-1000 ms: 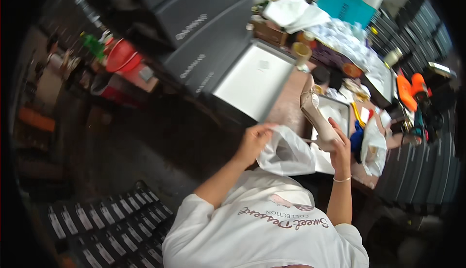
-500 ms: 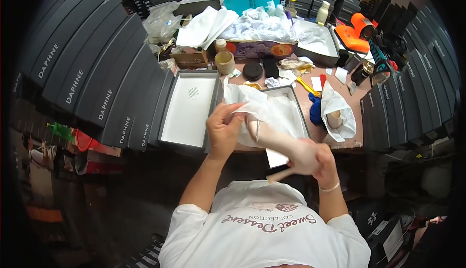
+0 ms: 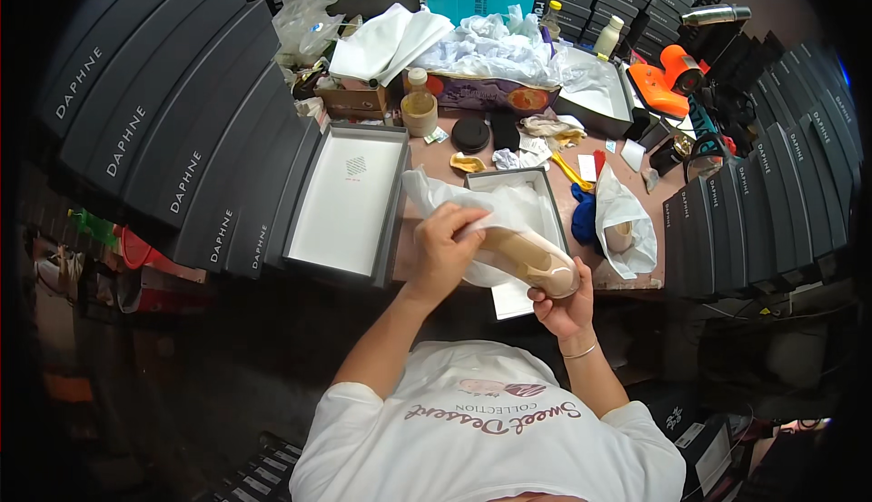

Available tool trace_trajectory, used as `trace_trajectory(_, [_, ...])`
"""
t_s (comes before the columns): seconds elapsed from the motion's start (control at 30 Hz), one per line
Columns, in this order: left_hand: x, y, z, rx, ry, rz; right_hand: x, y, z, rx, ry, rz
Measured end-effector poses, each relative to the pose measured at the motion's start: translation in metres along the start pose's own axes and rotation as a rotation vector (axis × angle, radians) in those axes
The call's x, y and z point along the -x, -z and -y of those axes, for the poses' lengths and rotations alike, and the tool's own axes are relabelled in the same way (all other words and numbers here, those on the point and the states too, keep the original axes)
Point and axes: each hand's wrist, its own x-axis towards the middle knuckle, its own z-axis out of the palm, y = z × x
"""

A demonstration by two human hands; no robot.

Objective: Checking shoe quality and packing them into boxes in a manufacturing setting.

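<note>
1. My left hand (image 3: 447,246) is closed on white tissue paper (image 3: 454,200), pinching it against the beige shoe (image 3: 531,261).
2. My right hand (image 3: 565,307) cups the shoe's toe from below, fingers curled around it.
3. The shoe hangs over the near edge of the open grey shoebox (image 3: 550,195) on the table (image 3: 445,159).

Left hand (image 3: 445,249) gripping white tissue paper (image 3: 472,207) wrapped about a beige shoe (image 3: 531,261); right hand (image 3: 565,302) cupping the shoe's toe from beneath, above the surface's (image 3: 450,164) near edge; open grey box (image 3: 545,202) just behind; empty lid (image 3: 348,202) at left.
</note>
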Motion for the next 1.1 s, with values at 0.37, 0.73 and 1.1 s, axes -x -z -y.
trace_trajectory(0.37, [0.062,-0.038,-0.021,0.075,-0.559,0.223,-0.048,-0.027,-0.032,1.147,0.523,-0.037])
trace_trajectory(0.73, [0.119,0.001,0.005,0.404,0.196,-0.061,-0.055,-0.010,-0.057,2.116,0.668,0.211])
trace_trajectory(1.1, [0.074,0.002,0.022,0.772,0.702,-0.329,0.022,-0.006,-0.042,2.177,0.323,0.530])
